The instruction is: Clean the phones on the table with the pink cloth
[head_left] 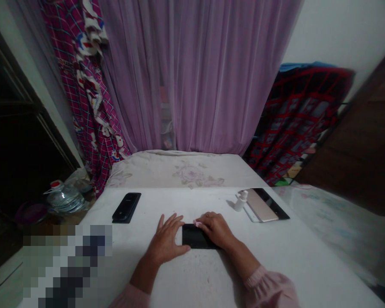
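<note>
A dark flat phone-like slab lies sideways on the white table between my hands. My left hand has its fingers apart, with the thumb and a fingertip at the slab's left end. Closed over a small pink cloth, my right hand presses on the slab's upper edge and covers part of its right side. A small white bottle stands upright to the right, beyond my right hand.
Two overlapping dark phones lie at the left of the white table. Several flat devices, one pinkish gold, overlap at the right. Purple curtains hang behind. A large water bottle stands beyond the left edge.
</note>
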{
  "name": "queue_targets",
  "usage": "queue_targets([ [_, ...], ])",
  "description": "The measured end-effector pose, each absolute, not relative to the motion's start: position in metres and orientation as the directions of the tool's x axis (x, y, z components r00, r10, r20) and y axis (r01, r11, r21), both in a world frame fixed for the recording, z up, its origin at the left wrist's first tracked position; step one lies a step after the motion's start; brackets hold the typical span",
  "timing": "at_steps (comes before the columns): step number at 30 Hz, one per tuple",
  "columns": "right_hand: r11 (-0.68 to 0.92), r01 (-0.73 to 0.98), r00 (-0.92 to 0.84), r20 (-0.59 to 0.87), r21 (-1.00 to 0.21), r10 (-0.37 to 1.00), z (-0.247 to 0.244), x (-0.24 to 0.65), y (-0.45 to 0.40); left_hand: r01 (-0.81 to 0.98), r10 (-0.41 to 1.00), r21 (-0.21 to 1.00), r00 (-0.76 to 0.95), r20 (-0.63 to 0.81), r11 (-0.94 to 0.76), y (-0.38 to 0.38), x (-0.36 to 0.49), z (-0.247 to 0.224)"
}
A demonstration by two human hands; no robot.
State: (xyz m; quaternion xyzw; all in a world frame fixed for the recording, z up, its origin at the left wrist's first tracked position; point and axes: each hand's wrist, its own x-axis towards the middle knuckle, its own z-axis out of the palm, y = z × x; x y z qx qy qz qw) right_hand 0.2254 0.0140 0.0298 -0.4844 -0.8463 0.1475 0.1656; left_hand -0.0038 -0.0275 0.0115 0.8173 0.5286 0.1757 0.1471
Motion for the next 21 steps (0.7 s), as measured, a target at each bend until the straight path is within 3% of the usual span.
queue_targets([
  [8,0.388,0.784,-0.306,0.242,-0.485,0.921,0.014,0.273,-0.002,0.824,0.922,0.42,0.375,0.097,-0.379,-0.029,-0.002,0.017],
  [13,0.215,0.887,-0.1,0.283,-0.409,0.954,0.002,0.269,-0.012,0.831,0.918,0.395,0.377,0.119,-0.392,-0.03,-0.002,0.016],
  [21,0.163,0.932,-0.061,0.305,-0.324,0.951,0.007,0.26,-0.014,0.843,0.92,0.386,0.39,0.041,-0.375,-0.031,0.006,0.018],
])
